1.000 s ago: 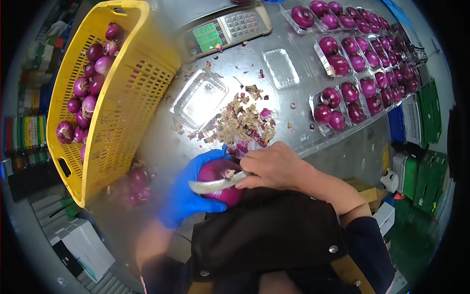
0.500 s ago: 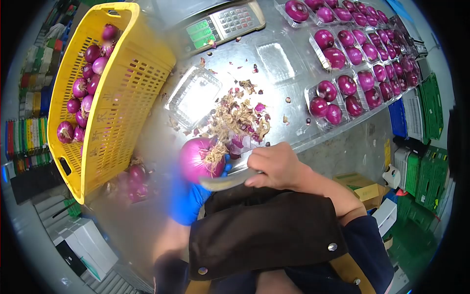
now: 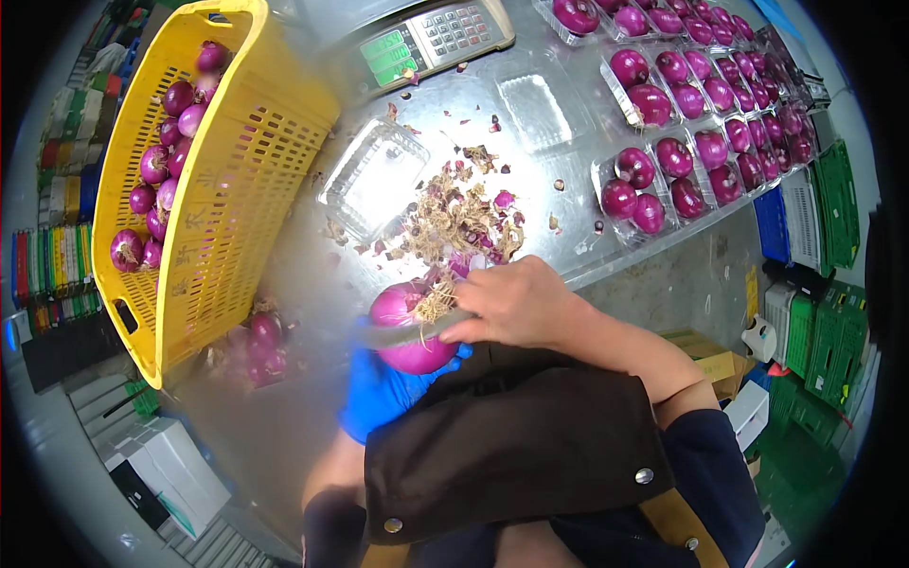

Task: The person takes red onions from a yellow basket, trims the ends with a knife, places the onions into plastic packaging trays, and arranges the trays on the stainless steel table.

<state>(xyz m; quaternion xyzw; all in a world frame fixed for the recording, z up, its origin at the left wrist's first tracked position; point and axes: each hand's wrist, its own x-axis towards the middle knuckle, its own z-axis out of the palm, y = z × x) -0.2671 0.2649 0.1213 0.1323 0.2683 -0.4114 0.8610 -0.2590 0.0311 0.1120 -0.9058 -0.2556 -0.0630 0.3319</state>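
Note:
My left hand (image 3: 377, 396), in a blue glove, cups a red onion (image 3: 417, 355) from below, close to my apron. Dry, stringy roots (image 3: 437, 301) hang from the onion's right side. My right hand (image 3: 519, 305) is bare and closed round a knife, its handle hidden in my fingers. The knife blade (image 3: 393, 336) lies across the onion near the roots, slightly blurred. Just beyond the onion, a heap of dry skins and root trimmings (image 3: 459, 222) covers part of the metal table.
A yellow crate (image 3: 222, 218) of red onions stands tilted at the left. Clear plastic trays (image 3: 374, 180) lie beyond the trimmings, near a digital scale (image 3: 431, 43). Packed trays of onions (image 3: 677, 180) line the table's right side. More onions (image 3: 265, 346) sit low beside the crate.
The onion has moved slightly right and turned in my left hand. My right hand has risen a little, and the blade has shifted from below the onion to across it.

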